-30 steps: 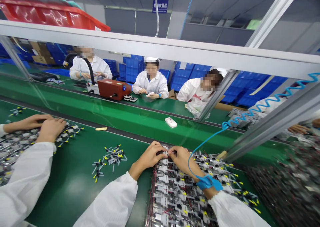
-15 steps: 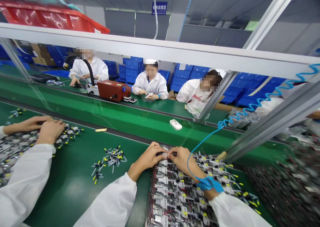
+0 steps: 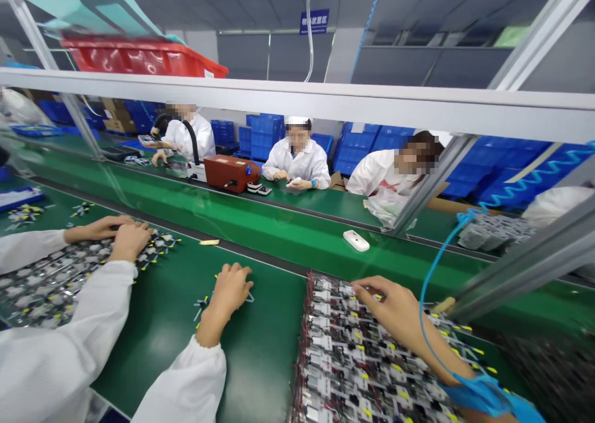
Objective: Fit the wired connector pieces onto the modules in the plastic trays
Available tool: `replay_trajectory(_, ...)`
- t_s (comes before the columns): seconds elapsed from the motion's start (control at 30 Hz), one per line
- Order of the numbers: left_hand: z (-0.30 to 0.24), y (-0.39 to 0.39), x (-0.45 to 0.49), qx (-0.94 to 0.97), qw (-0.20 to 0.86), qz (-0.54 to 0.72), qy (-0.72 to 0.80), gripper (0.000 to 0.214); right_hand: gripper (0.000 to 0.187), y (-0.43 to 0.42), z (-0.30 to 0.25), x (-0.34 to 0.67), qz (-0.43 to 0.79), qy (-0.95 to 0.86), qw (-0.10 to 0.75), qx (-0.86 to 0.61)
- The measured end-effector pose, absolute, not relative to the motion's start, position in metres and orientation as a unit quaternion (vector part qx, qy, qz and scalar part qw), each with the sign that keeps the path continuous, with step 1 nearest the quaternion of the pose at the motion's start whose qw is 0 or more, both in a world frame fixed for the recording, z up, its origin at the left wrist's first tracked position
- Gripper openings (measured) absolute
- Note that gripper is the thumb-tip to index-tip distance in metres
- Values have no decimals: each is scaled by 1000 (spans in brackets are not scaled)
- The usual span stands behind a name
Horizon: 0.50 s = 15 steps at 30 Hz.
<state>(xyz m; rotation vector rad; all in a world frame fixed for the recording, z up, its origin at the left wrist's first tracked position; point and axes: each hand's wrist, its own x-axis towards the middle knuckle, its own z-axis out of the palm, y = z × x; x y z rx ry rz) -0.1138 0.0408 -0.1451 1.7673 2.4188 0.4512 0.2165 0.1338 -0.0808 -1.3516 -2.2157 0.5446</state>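
My left hand (image 3: 229, 293) rests knuckles-up on a small heap of loose black-and-yellow connector pieces (image 3: 203, 302) on the green mat, its fingers curled down over them. My right hand (image 3: 389, 308) hovers over a large stack of white wired parts (image 3: 353, 361), fingers bent and pinched near one part at the stack's far edge. What the fingers hold is too small to make out. A blue wrist strap (image 3: 483, 395) with a coiled blue cord (image 3: 525, 181) is on my right wrist.
A co-worker's two hands (image 3: 116, 234) work on another pile of parts at my left. A green conveyor belt (image 3: 279, 231) carries a white device (image 3: 356, 240). Three people sit across, beside a red-brown box (image 3: 231, 173). A slanted metal frame post (image 3: 520, 262) stands right.
My left hand left the stack and moved left onto the loose connector pieces. My right hand stayed over the stack. The view swung slightly left and the white device travelled right.
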Motion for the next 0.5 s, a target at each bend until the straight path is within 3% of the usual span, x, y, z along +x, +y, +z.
replay_trajectory(0.1, -148, 23, -128, 560, 58, 139, 814, 16, 41, 136, -77, 215, 223, -812, 226, -489)
replay_trajectory(0.3, -145, 22, -129, 586, 73, 162, 791, 18, 42, 134, -64, 209, 242, -826, 202, -467)
replay_trajectory(0.5, -144, 16, -135, 608, 132, 173, 764, 17, 43, 129, -61, 209, 247, -810, 230, -479)
